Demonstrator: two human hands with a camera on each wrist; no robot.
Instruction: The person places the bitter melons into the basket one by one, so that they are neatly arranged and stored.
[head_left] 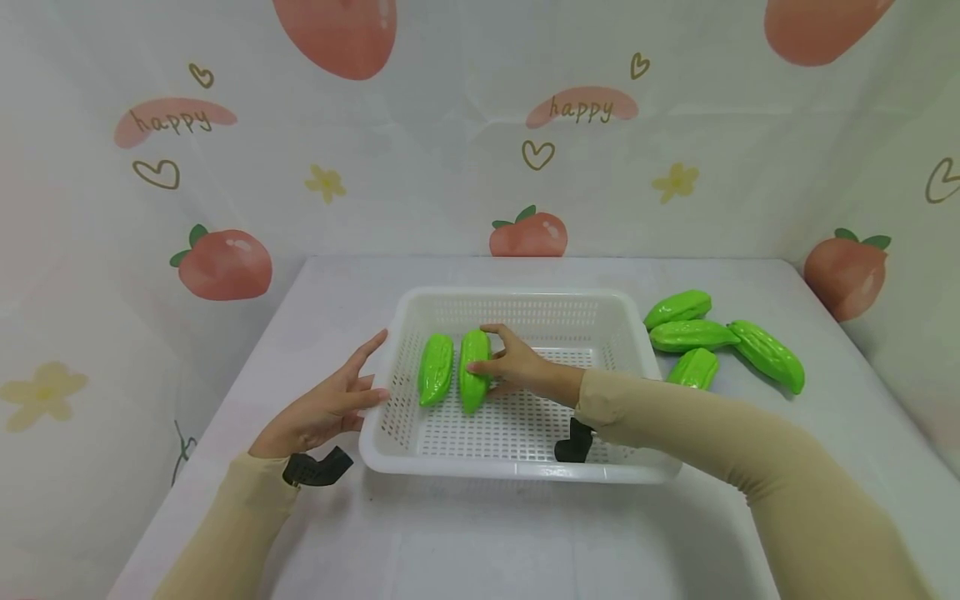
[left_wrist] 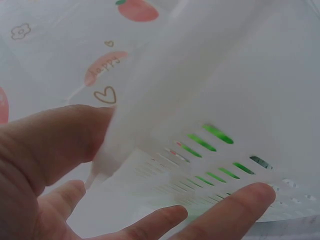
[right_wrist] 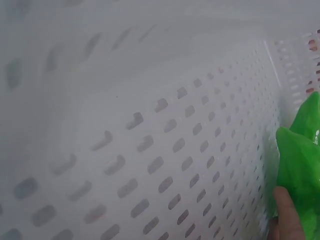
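Observation:
A white plastic basket (head_left: 480, 469) with slotted walls stands in the middle of the table. In it, two bright green bitter melons lie side by side towards the left. My right hand (head_left: 525, 367) reaches over the basket and grips the right-hand bitter melon (head_left: 472, 387), thumb and fingers around it. The other bitter melon (head_left: 436, 371) lies just left of it. At the basket's left rim is my left hand (head_left: 330, 408), its fingers spread and extended. In the left wrist view its thumb (left_wrist: 65, 140) rests at the rim, the other fingers beside the outer wall.
Several more bitter melons lie on the table right of the basket, one long bitter melon (head_left: 767, 357) farthest right. The white table (head_left: 465, 542) ends at a patterned cloth backdrop (head_left: 420, 167) behind and at both sides. A black wrist mount (head_left: 575, 442) overlaps the basket's front.

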